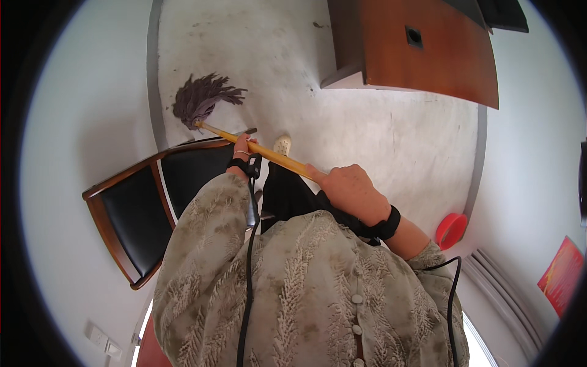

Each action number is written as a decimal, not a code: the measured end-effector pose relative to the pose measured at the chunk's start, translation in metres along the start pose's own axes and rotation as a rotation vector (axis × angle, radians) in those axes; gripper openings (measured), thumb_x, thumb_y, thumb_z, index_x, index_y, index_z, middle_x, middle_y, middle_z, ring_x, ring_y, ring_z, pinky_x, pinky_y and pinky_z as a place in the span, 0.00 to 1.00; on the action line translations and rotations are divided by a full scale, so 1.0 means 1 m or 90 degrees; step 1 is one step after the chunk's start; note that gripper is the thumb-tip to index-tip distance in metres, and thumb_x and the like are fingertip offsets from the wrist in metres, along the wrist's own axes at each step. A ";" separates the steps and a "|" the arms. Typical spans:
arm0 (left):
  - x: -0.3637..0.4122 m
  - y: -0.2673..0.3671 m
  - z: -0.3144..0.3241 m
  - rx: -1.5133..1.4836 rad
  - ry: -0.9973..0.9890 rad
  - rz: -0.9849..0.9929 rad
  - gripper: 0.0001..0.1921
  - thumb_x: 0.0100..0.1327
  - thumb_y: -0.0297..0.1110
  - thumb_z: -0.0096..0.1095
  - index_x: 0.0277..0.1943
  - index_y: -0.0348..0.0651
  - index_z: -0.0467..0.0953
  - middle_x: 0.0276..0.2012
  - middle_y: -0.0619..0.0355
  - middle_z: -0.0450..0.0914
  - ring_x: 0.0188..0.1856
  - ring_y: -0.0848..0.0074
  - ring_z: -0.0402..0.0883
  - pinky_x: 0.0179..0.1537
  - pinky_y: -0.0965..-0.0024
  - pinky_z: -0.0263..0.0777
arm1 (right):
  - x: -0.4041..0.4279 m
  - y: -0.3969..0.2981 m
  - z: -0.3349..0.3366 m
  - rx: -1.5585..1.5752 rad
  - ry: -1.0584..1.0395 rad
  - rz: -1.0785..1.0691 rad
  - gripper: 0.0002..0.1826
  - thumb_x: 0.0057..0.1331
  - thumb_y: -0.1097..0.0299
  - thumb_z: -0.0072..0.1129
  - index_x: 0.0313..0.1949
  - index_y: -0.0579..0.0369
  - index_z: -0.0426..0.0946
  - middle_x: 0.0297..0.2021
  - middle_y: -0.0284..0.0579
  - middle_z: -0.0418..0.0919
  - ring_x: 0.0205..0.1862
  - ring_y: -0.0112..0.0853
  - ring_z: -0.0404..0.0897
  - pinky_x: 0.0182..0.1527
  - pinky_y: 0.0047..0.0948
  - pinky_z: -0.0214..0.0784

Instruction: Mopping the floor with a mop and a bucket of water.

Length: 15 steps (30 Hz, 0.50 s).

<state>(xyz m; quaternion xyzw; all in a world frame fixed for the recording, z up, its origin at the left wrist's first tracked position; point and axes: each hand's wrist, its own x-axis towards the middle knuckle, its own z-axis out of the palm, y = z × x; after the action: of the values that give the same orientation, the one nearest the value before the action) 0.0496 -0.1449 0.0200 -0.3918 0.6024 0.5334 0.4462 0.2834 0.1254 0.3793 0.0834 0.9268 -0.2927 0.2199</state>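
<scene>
Both my hands grip the yellow handle of a mop, which slants down to the left in front of my body. My right hand closes around its upper end. Further down the shaft, my left hand wraps it beside the front edge of a chair. Dark grey-purple cloth strands of the mop head lie fanned out on the pale floor, near the left wall. The strands point away from me and to the right.
Two joined black-padded, wood-framed chairs stand against the left wall, close to my left arm. A wooden desk juts in at the upper right. By the right wall sits a red plastic bin. Black cables hang from my wrist straps.
</scene>
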 end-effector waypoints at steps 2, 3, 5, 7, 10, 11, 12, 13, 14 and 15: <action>-0.001 -0.003 -0.009 -0.063 0.011 -0.024 0.11 0.55 0.37 0.53 0.25 0.38 0.68 0.21 0.53 0.73 0.23 0.63 0.73 0.30 0.64 0.71 | -0.006 -0.002 -0.006 -0.001 0.012 -0.013 0.31 0.53 0.73 0.53 0.60 0.45 0.66 0.14 0.41 0.72 0.18 0.37 0.75 0.21 0.35 0.64; -0.014 -0.012 0.022 0.006 -0.021 -0.014 0.12 0.55 0.38 0.52 0.23 0.39 0.68 0.20 0.54 0.72 0.23 0.65 0.73 0.30 0.65 0.72 | -0.011 0.006 -0.003 -0.001 0.020 0.019 0.31 0.53 0.73 0.53 0.59 0.43 0.67 0.14 0.41 0.71 0.17 0.36 0.75 0.20 0.35 0.62; -0.027 -0.007 0.030 0.133 -0.088 0.047 0.14 0.54 0.40 0.51 0.20 0.40 0.69 0.19 0.54 0.72 0.23 0.65 0.73 0.30 0.67 0.72 | -0.015 0.002 -0.017 -0.004 0.016 0.035 0.31 0.54 0.74 0.53 0.59 0.41 0.67 0.14 0.40 0.71 0.17 0.36 0.74 0.20 0.34 0.62; -0.018 -0.013 0.035 0.096 -0.080 0.051 0.13 0.54 0.39 0.50 0.21 0.39 0.69 0.20 0.54 0.73 0.23 0.65 0.73 0.30 0.66 0.71 | -0.022 0.003 -0.024 -0.002 0.019 0.036 0.31 0.54 0.74 0.52 0.59 0.38 0.68 0.14 0.40 0.70 0.17 0.36 0.73 0.20 0.34 0.61; 0.002 -0.027 0.057 0.043 -0.109 0.050 0.12 0.55 0.38 0.48 0.23 0.38 0.69 0.21 0.53 0.73 0.23 0.64 0.73 0.30 0.63 0.71 | -0.038 0.006 -0.027 -0.028 0.061 0.056 0.31 0.55 0.74 0.52 0.60 0.33 0.67 0.15 0.38 0.70 0.17 0.34 0.72 0.20 0.33 0.61; 0.010 -0.029 0.064 0.035 -0.126 0.053 0.12 0.55 0.37 0.48 0.24 0.38 0.69 0.21 0.53 0.73 0.24 0.63 0.73 0.30 0.63 0.71 | -0.041 0.007 -0.029 -0.064 0.063 0.073 0.31 0.55 0.74 0.52 0.60 0.33 0.66 0.16 0.38 0.70 0.17 0.34 0.72 0.20 0.33 0.61; 0.017 -0.034 0.071 0.035 -0.149 0.057 0.12 0.55 0.37 0.47 0.24 0.37 0.69 0.21 0.52 0.73 0.24 0.63 0.73 0.30 0.62 0.71 | -0.044 0.004 -0.029 -0.093 0.062 0.089 0.32 0.56 0.74 0.52 0.60 0.33 0.66 0.16 0.38 0.70 0.17 0.34 0.72 0.20 0.33 0.61; 0.023 -0.037 0.075 0.033 -0.169 0.065 0.11 0.55 0.37 0.47 0.25 0.37 0.68 0.21 0.52 0.73 0.24 0.62 0.73 0.30 0.61 0.71 | -0.047 0.002 -0.034 -0.131 0.028 0.116 0.32 0.55 0.74 0.54 0.61 0.32 0.65 0.17 0.38 0.70 0.18 0.34 0.73 0.21 0.33 0.62; 0.028 -0.045 0.086 0.030 -0.195 0.068 0.11 0.56 0.36 0.46 0.25 0.37 0.68 0.22 0.52 0.73 0.24 0.62 0.73 0.30 0.60 0.71 | -0.057 0.003 -0.038 -0.129 0.030 0.113 0.32 0.55 0.74 0.54 0.61 0.32 0.65 0.17 0.38 0.70 0.18 0.34 0.73 0.21 0.33 0.62; 0.036 -0.054 0.097 0.025 -0.215 0.070 0.11 0.56 0.36 0.46 0.26 0.37 0.68 0.22 0.51 0.74 0.24 0.62 0.73 0.30 0.60 0.71 | -0.067 0.008 -0.042 -0.143 0.028 0.134 0.33 0.55 0.72 0.55 0.61 0.31 0.65 0.18 0.38 0.71 0.19 0.34 0.73 0.22 0.33 0.63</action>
<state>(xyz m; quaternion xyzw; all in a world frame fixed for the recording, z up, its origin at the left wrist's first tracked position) 0.1018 -0.0552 -0.0329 -0.2542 0.5494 0.6036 0.5188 0.3300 0.1544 0.4364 0.1614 0.9445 -0.1603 0.2369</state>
